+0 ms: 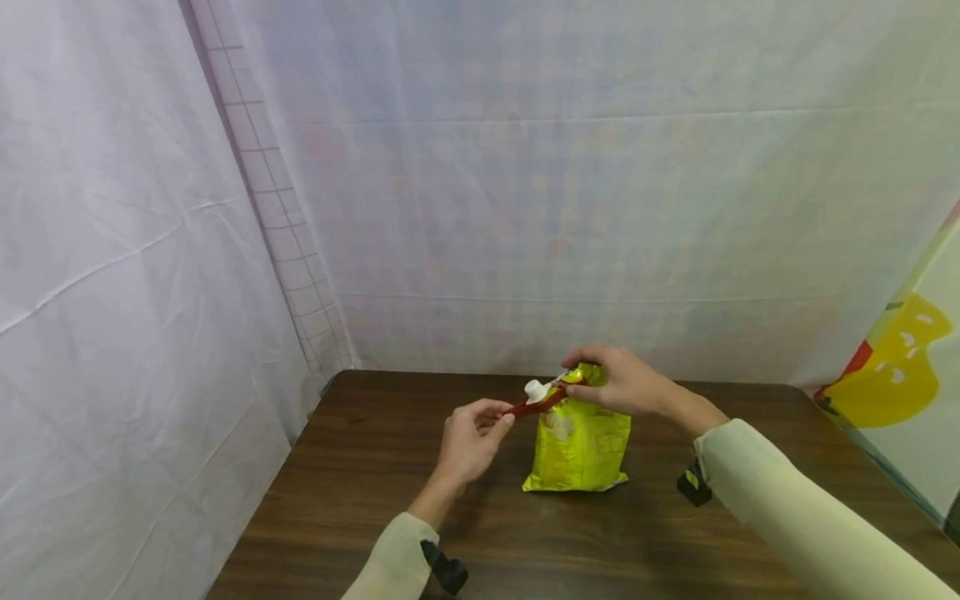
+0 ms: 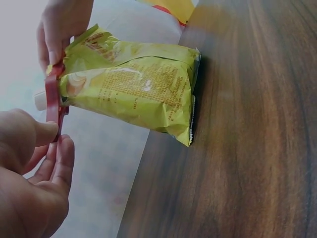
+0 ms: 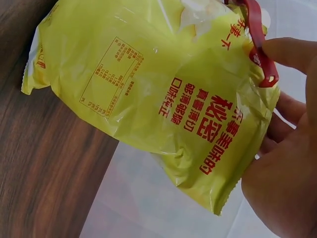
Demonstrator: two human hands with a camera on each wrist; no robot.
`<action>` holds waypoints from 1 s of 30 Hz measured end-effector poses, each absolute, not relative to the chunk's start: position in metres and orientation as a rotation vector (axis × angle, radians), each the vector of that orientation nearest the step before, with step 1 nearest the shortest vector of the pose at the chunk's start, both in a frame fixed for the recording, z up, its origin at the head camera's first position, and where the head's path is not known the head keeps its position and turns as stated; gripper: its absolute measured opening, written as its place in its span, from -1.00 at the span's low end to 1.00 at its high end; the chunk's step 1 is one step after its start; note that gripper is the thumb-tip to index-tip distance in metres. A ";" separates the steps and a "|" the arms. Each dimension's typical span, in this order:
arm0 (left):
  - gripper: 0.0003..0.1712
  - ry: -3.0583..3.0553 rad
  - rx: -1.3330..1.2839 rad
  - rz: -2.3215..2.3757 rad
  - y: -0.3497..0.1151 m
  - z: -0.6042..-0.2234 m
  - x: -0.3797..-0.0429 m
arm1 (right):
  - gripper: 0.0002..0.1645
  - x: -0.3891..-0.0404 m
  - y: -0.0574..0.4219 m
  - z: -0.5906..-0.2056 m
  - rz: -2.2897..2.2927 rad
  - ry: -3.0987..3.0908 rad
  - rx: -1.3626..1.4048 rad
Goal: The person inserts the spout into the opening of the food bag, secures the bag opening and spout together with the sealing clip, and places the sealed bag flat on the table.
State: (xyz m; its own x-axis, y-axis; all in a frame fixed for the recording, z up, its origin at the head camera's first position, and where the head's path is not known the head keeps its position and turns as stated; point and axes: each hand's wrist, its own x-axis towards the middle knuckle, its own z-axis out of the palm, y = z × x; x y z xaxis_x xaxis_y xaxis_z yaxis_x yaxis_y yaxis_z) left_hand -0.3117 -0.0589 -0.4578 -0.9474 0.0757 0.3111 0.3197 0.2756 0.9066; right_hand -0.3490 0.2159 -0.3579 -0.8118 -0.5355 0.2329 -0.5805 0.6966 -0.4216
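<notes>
A yellow snack bag [image 1: 581,454] stands upright on the wooden table, with red printing on its side [image 3: 218,124]. Across its gathered top lies a red bag clip [image 1: 534,407] with a white spout-like cap [image 1: 536,390]. My left hand [image 1: 468,442] pinches one end of this clip between thumb and fingers, left of the bag. At the clip's other end my right hand [image 1: 630,385] grips the bag's top, thumb on the red strip [image 3: 257,39] and fingers behind. Whether the clip is fully fastened cannot be made out.
The dark wooden table [image 1: 337,517] reaches back to a pale curtain [image 1: 525,208]. Another white curtain [image 1: 135,250] hangs along the left. On the right stands a white panel with a yellow shape [image 1: 892,383].
</notes>
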 end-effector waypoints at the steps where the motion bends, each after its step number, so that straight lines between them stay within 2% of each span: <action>1: -0.86 -2.333 -0.369 -1.743 -0.059 -0.459 -0.312 | -0.56 -0.349 0.216 -0.358 0.745 -2.810 0.924; 13: -0.85 -2.325 -0.394 -1.784 -0.059 -0.460 -0.311 | -0.55 -0.351 0.219 -0.361 0.768 -2.803 0.909; 30: -0.86 -2.325 -0.434 -1.826 -0.059 -0.465 -0.315 | -0.65 -0.351 0.221 -0.362 0.762 -2.817 0.855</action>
State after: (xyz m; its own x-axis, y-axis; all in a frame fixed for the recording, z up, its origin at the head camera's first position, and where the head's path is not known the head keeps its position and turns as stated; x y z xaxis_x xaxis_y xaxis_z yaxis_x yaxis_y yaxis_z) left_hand -0.3146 -0.0588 -0.4648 -0.9463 0.1308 0.2958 0.3184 0.2155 0.9232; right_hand -0.3508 0.2212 -0.3623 -0.8370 -0.4947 0.2339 -0.5451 0.7169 -0.4347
